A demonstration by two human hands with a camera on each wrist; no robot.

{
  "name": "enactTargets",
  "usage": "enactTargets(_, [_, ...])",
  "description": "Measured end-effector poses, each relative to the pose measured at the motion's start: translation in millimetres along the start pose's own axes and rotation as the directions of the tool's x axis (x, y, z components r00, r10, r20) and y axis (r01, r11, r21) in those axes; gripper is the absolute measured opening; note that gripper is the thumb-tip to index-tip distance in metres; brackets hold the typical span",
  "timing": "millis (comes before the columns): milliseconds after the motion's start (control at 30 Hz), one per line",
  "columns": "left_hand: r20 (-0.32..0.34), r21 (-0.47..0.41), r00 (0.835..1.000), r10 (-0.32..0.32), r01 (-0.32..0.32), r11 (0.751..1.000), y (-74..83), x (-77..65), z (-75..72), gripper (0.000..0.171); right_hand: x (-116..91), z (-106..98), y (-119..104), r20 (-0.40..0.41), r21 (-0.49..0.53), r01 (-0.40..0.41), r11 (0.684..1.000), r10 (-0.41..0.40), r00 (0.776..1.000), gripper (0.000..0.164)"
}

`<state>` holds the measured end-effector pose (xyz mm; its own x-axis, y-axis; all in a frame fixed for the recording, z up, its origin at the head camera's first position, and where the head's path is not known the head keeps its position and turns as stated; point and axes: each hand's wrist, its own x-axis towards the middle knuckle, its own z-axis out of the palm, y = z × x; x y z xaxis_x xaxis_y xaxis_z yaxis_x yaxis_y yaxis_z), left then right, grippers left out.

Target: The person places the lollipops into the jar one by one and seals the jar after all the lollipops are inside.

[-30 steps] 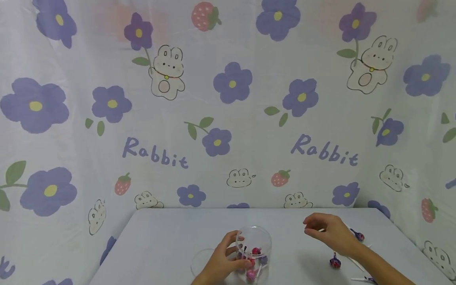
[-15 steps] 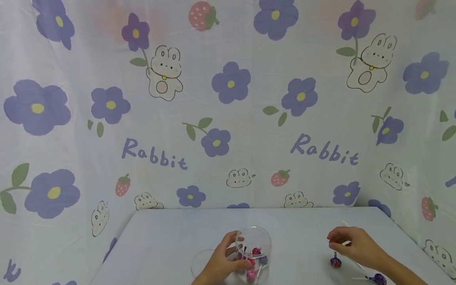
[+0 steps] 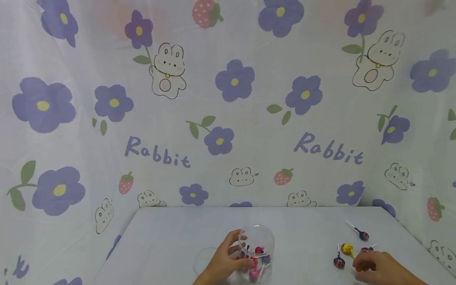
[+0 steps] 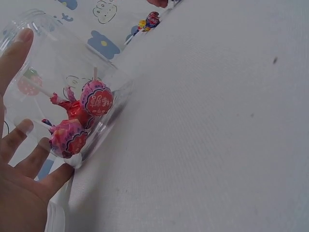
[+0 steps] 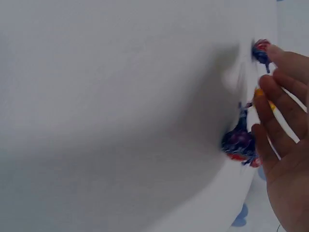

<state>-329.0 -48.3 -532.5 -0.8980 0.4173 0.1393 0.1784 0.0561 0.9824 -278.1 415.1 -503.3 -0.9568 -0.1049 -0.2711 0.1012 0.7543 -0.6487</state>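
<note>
My left hand (image 3: 222,261) grips a clear plastic jar (image 3: 269,243) from its left side, with the thumb across the front. Inside lie several wrapped lollipops, among them a pink one (image 4: 97,98) and a red one (image 4: 79,113). My right hand (image 3: 381,267) hovers over the right part of the table, fingers loosely bent and nothing held. Near its fingertips are a yellow lollipop (image 3: 347,248) and a dark red one (image 3: 367,249), partly covered by the hand. A purple lollipop (image 5: 237,142) shows beside the fingers in the right wrist view.
Farther back on the white table (image 3: 171,233) lies another dark lollipop (image 3: 362,235), its stick pointing to the back left. A clear round lid (image 3: 199,255) sits left of the jar, partly behind the left hand. A patterned curtain (image 3: 249,118) encloses the table.
My right hand has moved right, then toward the table's front, uncovering the yellow lollipop and the back one. The left hand keeps its hold on the jar. The head view has shifted slightly.
</note>
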Motion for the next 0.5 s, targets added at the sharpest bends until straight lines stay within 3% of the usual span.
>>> enactTargets(100, [0.005,0.005,1.000,0.003,-0.003,1.000,0.0,-1.0,0.4,0.077,1.1,5.8,9.6,0.024,-0.022,-0.047,0.999,0.048,0.999,0.020])
enactTargets(300, [0.015,-0.005,1.000,0.027,-0.027,1.000,-1.8,-1.2,-0.3,0.077,3.1,6.5,18.4,0.051,-0.039,0.051,0.998,-0.049,0.997,0.009])
enactTargets(500, [0.015,-0.004,0.999,0.034,-0.034,0.999,-1.9,-0.8,-0.3,0.079,4.6,10.7,12.0,0.008,-0.070,-0.012,0.997,0.012,1.000,0.003])
